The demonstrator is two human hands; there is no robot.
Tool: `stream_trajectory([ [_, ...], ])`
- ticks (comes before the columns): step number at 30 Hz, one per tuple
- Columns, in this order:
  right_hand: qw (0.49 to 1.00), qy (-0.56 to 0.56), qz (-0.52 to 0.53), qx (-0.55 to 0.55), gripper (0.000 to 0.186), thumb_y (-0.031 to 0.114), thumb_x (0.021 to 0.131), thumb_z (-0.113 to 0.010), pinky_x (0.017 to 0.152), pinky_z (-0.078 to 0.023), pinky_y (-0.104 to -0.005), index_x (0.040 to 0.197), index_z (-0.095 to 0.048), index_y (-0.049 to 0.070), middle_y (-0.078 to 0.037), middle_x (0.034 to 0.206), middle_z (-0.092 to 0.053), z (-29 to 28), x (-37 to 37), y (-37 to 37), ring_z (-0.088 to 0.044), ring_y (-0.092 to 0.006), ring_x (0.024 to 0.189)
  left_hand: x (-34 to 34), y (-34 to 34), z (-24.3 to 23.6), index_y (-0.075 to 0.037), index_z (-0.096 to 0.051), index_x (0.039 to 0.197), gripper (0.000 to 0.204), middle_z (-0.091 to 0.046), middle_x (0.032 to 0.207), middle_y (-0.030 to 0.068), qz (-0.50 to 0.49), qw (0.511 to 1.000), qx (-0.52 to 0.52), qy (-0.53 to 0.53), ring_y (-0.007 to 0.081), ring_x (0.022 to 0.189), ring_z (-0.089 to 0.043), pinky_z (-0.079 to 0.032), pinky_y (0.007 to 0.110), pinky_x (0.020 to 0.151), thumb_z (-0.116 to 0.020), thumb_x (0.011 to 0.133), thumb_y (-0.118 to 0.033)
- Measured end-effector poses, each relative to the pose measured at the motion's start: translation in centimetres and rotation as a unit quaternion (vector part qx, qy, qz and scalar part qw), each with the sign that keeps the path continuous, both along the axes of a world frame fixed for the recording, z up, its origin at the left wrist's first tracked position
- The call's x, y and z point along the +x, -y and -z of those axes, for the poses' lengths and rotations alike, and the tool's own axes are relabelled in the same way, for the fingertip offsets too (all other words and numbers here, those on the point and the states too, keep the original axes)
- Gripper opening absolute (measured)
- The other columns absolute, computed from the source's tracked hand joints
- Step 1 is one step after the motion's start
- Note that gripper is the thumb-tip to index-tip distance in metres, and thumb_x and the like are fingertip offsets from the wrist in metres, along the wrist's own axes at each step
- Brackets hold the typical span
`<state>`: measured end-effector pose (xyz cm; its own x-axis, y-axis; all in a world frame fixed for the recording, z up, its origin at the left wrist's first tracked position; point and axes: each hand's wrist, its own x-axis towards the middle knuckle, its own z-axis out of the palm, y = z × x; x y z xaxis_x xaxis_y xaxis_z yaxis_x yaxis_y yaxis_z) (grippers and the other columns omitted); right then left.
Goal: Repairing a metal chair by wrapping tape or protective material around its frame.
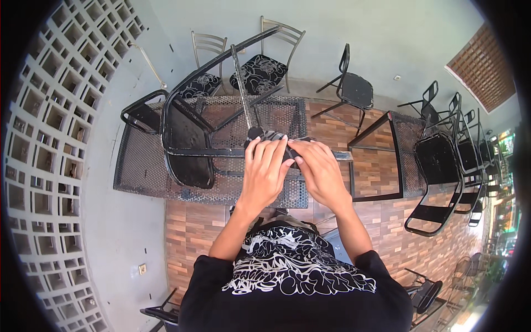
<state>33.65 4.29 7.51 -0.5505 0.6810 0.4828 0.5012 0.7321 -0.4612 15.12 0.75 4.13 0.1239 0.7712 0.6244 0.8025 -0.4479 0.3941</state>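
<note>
Left hand [265, 174] and right hand [322, 172] are side by side, fingers and thumbs closed about a dark patterned material [270, 136] at the frame of a black chair [189, 146]; tightness cannot be told. The chair lies tipped on a perforated table [138, 171], presumably to present its frame at working height. Below is wood-look floor [188, 224]; beyond, patterned-seat chairs [260, 74] stand near a pale wall [354, 25].

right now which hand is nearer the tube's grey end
Right: the right hand is just left of the grey end; the left hand is farther left, beyond the right.
</note>
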Motion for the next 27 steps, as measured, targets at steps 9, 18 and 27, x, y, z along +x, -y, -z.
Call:
stream_trajectory([
  [9, 0.999, 0.023, -0.034, -0.02, 0.038, 0.01, 0.105, -0.059, 0.121, -0.041, -0.0517, 0.139, -0.063, -0.006, -0.025, 0.138, -0.069, -0.5, 0.6, 0.0, -0.063, -0.0369, 0.135, 1.1, 0.2, 0.4, 0.004, -0.059, 0.143, 0.046, -0.066, 0.134, 0.0179, -0.046, 0.999, -0.027, -0.007, 0.0345, 0.129, -0.059, -0.035, 0.057, 0.121, -0.058, 0.107, -0.025],
  [18, 0.999, 0.01, 0.026, 0.031, 0.041, 0.002, 0.1, -0.06, 0.12, -0.039, -0.0539, 0.14, -0.059, -0.004, -0.02, 0.136, -0.067, 1.3, -1.6, 1.2, -0.061, -0.0393, 0.132, 1.2, 0.1, 2.8, 0.003, -0.054, 0.151, 0.053, -0.062, 0.14, 0.0182, -0.071, 0.997, -0.004, -0.039, 0.0353, 0.134, -0.054, -0.03, 0.058, 0.124, -0.058, 0.106, -0.025],
  [27, 0.998, -0.03, 0.046, 0.038, 0.045, 0.001, 0.097, -0.06, 0.117, -0.04, -0.0531, 0.141, -0.057, -0.001, -0.019, 0.136, -0.066, 2.7, -1.5, 1.2, -0.06, -0.0384, 0.13, 2.8, 0.0, 3.1, 0.003, -0.055, 0.147, 0.05, -0.061, 0.139, 0.0182, -0.098, 0.995, 0.003, -0.004, 0.0366, 0.133, -0.053, -0.027, 0.062, 0.124, -0.057, 0.101, -0.019],
])
